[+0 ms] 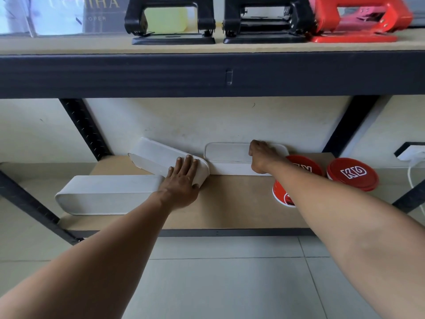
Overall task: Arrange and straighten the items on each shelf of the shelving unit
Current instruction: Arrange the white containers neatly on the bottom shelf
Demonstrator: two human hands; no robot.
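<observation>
Head view: on the lower shelf [230, 203], a bare fibreboard panel in a dark metal frame, three matte white oblong boxes with rounded ends lie closed, contents hidden. Front-left box [108, 194] lies lengthwise, the left hand [181, 180] rests flat, fingers spread, on the slanted middle box [161, 158], and the right hand [262, 157] grips the back box [230, 160]. Rightward stand two glossy red round tubs [353, 173].

Two bare forearms enter from the lower left and lower right of the frame. No sleeves reach into view. The left hand [181, 180], at centre frame, and the right hand [261, 157], right of centre, are ungloved. Fingernails on the left hand are short.
</observation>
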